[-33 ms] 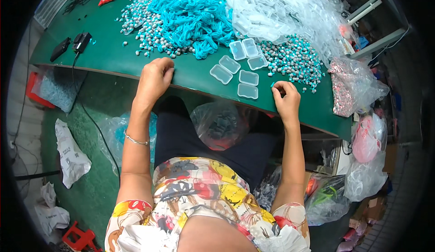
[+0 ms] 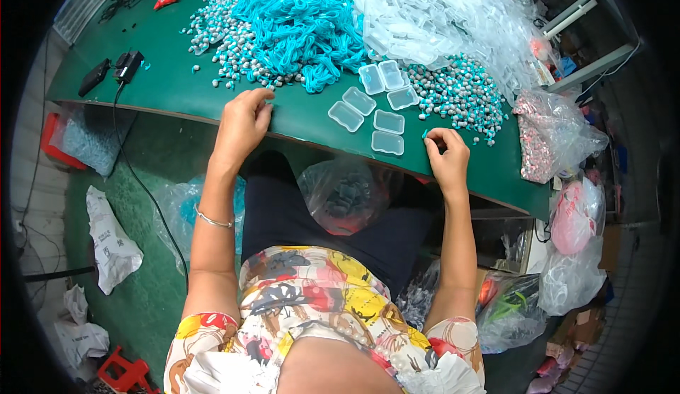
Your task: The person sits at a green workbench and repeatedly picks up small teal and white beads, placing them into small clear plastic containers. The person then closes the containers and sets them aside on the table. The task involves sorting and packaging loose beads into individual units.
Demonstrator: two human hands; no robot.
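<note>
At the table's near edge, my left hand [image 2: 243,121] is closed, thumb against bent fingers. A tiny grey-and-teal piece shows right at its fingertips; whether they grip it is unclear. Farther right, my right hand [image 2: 449,157] pinches a small teal piece [image 2: 426,133] just above the table. Between the hands lie several clear plastic cases [image 2: 346,116], opened flat with their shallow halves up. Behind my left hand are loose grey-and-teal plugs [image 2: 234,47] and a heap of teal cords [image 2: 301,22]. A second pile of plugs [image 2: 464,93] sits beyond my right hand.
A large mound of clear cases [image 2: 432,12] covers the back right of the green table [image 2: 177,96]. A bag of pink pieces [image 2: 536,139] stands at the right edge. Black devices [image 2: 127,66] with a cable lie left. A clear bag [image 2: 343,196] is below the table edge.
The fingers of my left hand have shifted very slightly at the tips. My right hand and the things on the table look the same.
</note>
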